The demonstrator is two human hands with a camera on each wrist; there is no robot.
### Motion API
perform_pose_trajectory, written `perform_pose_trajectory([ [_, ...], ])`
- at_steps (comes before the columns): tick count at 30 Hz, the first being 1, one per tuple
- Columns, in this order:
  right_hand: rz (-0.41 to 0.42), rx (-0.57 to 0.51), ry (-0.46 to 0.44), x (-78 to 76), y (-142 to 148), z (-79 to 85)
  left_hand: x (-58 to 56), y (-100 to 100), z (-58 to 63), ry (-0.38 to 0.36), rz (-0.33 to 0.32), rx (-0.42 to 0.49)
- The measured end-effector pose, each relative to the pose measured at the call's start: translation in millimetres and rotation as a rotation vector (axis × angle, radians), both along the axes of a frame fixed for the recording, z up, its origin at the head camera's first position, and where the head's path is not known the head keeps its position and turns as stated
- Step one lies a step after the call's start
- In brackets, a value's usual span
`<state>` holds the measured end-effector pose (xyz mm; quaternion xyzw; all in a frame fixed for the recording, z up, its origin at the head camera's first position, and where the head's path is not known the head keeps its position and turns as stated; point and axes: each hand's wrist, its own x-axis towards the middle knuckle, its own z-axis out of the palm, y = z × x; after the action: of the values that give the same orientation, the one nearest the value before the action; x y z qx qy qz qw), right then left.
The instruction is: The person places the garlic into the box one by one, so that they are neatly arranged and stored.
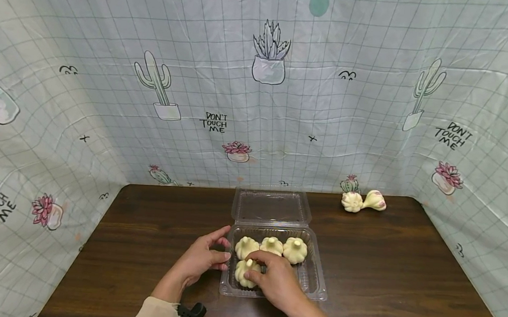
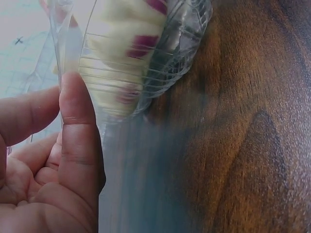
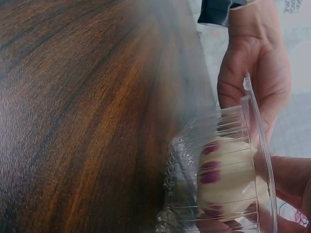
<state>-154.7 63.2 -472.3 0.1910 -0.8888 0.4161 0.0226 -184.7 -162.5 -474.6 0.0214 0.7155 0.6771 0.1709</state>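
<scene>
Pale grid-patterned cloth [image 1: 179,31] hangs behind and along both sides, its words "DON'T TOUCH ME" printed three times, above one dark wooden table [image 1: 148,230] filling the lower part of the frame. One clear plastic box [image 1: 322,281] sits at lower centre, its single lid [image 1: 272,208] folded back toward the cloth. Four garlic bulbs are in the box: three back bulbs [image 1: 295,250] in a row, and one front bulb [image 1: 243,277] at the box's lower left. Two spare bulbs [image 1: 352,202] lie side by side on the table's far edge, right of centre, making six altogether. The right hand [image 1: 278,280] pinches the front bulb between thumb and fingers. The left hand [image 1: 200,255] touches the box's left edge, thumb and fingers apart; one black strap [image 1: 192,314] circles that wrist. Through the clear wall, both wrist views show purple patches on garlic.
</scene>
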Motion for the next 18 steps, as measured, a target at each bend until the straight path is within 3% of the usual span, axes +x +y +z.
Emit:
perform_pose_trajectory([
  [11,0.005,0.1,0.045,1.9,-2.4,-2.0,0.7,0.4,1.7,-0.004,0.006,-0.002],
  [18,0.045,0.1,0.025,2.4,-2.6,-1.1,1.4,0.2,2.6,-0.006,0.002,-0.004],
])
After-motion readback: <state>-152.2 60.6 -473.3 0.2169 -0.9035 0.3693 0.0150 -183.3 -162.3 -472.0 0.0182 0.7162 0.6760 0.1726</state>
